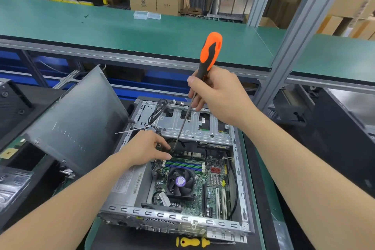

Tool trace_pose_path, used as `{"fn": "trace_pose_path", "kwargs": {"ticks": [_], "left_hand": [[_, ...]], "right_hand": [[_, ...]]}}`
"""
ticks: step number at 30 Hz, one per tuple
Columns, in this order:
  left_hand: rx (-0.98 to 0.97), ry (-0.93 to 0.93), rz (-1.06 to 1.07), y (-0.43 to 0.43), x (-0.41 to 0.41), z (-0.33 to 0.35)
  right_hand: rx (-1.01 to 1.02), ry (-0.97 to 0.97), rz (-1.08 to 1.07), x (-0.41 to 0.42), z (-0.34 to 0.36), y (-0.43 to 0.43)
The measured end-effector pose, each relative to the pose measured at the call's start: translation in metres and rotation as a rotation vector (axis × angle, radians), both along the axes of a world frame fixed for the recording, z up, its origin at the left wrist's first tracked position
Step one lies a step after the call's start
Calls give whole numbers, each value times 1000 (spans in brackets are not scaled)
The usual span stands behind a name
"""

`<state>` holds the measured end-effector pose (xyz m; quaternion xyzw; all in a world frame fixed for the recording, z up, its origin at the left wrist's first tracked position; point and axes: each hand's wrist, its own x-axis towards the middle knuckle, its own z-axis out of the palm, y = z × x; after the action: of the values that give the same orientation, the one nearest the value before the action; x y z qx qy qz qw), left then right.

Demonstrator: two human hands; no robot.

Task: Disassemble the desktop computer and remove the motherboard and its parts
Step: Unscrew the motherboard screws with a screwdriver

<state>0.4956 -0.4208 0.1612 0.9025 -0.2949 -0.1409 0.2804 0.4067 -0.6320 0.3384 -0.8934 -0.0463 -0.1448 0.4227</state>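
One panel (77, 119) is off; the motherboard (203, 184), fan (180, 181) and memory (183, 164) sit inside the case (174, 216) on the table (92, 237). My right hand (221, 95) grips the screwdriver (210, 53); my left hand (146, 148) reaches its tip, grasp unclear.

Looks forward and down from head height over the near rim of the open computer case (172, 217). Sits close above it; wide-angle, bending the green bench (121, 32) beyond the case.
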Motion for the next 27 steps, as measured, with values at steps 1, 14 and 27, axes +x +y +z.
{"fn": "trace_pose_path", "kwargs": {"ticks": [1, 14, 27], "left_hand": [[-5, -1, -3, 0, 0, 0], [16, -66, -24, 2, -1, -4], [-1058, 1349, 370, -6, -13, 31]], "right_hand": [[1, -1, 0, 0, 0, 1], [-19, -6, -1, -1, -1, 8], [4, 11, -53, 2, -10, 8]]}}
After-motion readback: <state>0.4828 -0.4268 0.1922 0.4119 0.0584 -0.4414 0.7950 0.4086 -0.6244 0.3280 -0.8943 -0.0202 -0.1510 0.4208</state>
